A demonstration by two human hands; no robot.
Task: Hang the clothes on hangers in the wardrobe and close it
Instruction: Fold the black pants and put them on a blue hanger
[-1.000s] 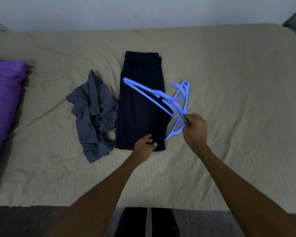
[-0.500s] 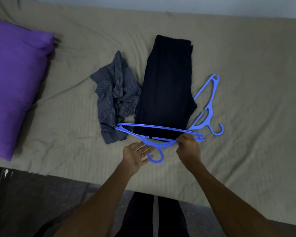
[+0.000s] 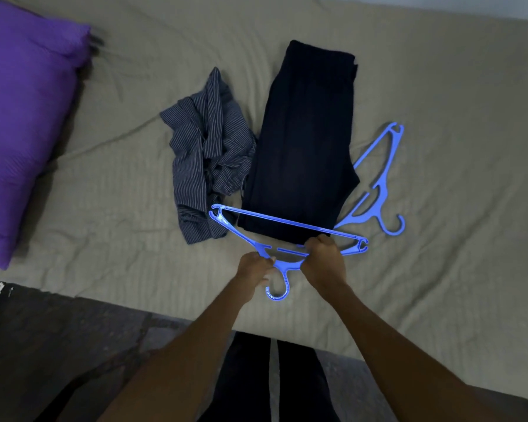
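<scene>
A blue plastic hanger (image 3: 282, 222) lies across the near end of the folded dark trousers (image 3: 305, 141) on the bed, hook pointing toward me. My left hand (image 3: 254, 268) grips its left shoulder beside the neck. My right hand (image 3: 323, 259) grips the right side together with the trousers' near edge. A second blue hanger (image 3: 375, 190) lies flat on the sheet to the right of the trousers. A crumpled grey striped shirt (image 3: 206, 153) lies just left of the trousers. No wardrobe is in view.
A beige bedsheet (image 3: 454, 147) covers the bed. A purple pillow (image 3: 22, 126) sits at the far left. The bed's near edge runs under my forearms, with dark floor (image 3: 58, 345) and my dark-trousered legs (image 3: 272, 379) below.
My left hand, open half a second ago, has closed on the hanger's left shoulder. A second ago my right hand held the hanger up over the trousers; it now lies across their near end.
</scene>
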